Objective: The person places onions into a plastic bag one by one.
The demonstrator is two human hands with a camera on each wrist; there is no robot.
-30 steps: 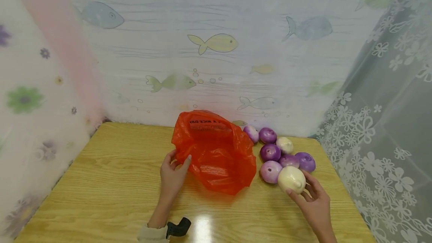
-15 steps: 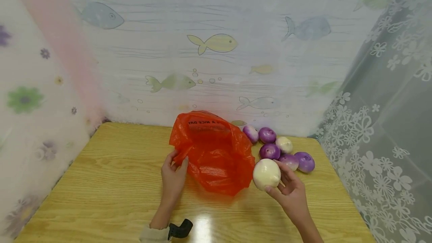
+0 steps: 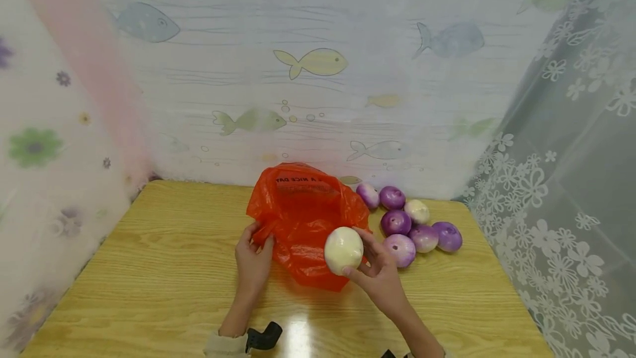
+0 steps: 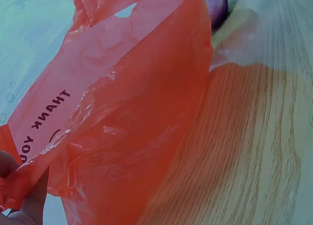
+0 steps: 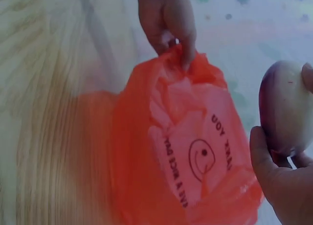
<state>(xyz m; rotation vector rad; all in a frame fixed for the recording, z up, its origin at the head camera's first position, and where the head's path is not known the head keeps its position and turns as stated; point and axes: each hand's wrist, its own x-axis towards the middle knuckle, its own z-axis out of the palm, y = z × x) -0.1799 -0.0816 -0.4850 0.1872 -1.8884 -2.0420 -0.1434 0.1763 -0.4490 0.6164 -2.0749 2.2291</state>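
Observation:
A red plastic bag (image 3: 308,220) with its mouth spread wide stands mid-table in the head view; printed words and a smiling face show on it in the right wrist view. My left hand (image 3: 253,261) pinches the left edge of the bag's mouth between thumb and fingers, seen also in the right wrist view as a hand (image 5: 168,19) at the rim. My right hand (image 3: 380,278) grips a pale onion (image 3: 343,251) in front of the bag's opening. In the right wrist view that onion (image 5: 286,107) shows a purple side.
To the right of the bag, several purple onions (image 3: 396,222) and a whitish onion (image 3: 417,211) lie grouped on the wooden table (image 3: 164,269). A patterned curtain (image 3: 318,98) hangs behind the table's back edge.
The right hand has carried the pale onion leftward from the onion group to the front of the bag. My left hand has kept its hold on the bag, almost unmoved.

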